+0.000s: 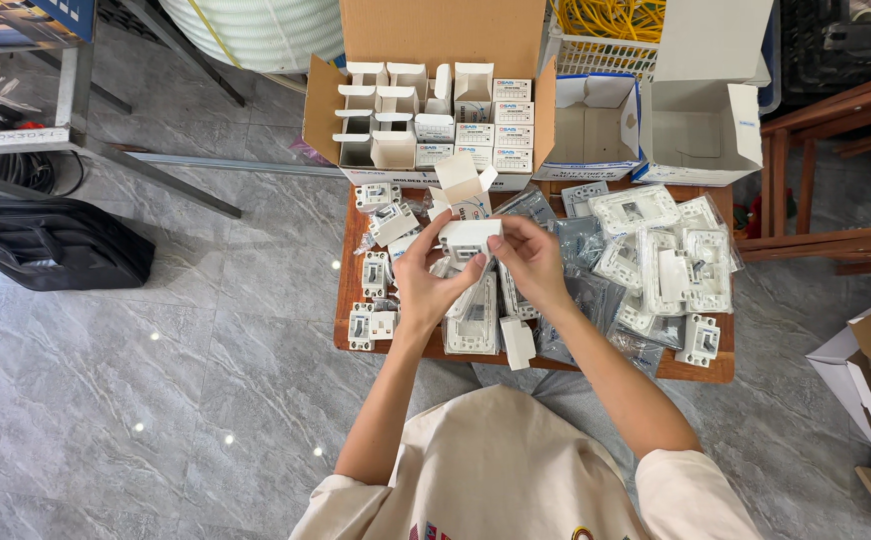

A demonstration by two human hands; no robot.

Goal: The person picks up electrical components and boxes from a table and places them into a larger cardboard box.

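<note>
Both of my hands hold one small white cardboard box (469, 240) above a low wooden table (696, 368). My left hand (428, 278) grips the box from the left and below. My right hand (534, 258) pinches its right end. A white breaker part shows at the box's lower opening. Another small box (461, 183) with its flap up stands just behind. Loose white breakers (373, 272) lie on the table's left side, and white switch plates (668, 252) in clear bags cover the right side.
A large brown carton (434, 110) with rows of small white boxes stands at the table's far edge. Two open white cartons (701, 130) sit to its right. A black bag (51, 243) lies on the grey tiled floor at left. Wooden furniture (836, 160) stands at right.
</note>
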